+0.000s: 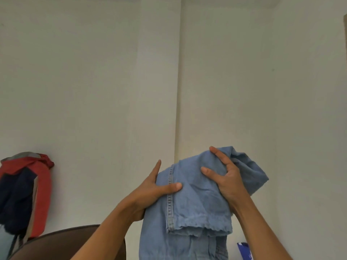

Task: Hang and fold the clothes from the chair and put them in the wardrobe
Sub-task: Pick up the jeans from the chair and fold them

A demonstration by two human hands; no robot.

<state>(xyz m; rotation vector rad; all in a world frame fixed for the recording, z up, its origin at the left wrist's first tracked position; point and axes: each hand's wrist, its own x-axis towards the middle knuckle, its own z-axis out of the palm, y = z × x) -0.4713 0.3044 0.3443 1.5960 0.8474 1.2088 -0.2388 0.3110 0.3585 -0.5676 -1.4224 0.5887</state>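
Jeans [197,199] (folded) — both hands | chair [62,243] left — jacket [26,192] beyond

A pale wall [93,81] fills most of the view, with a vertical corner edge [177,109] running down its middle. At the bottom right, just beside the wall, a small blue object [244,250] shows, too cut off to identify.

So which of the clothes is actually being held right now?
The light blue jeans, gripped by both the left hand and right hand; the red and navy garment hangs untouched.
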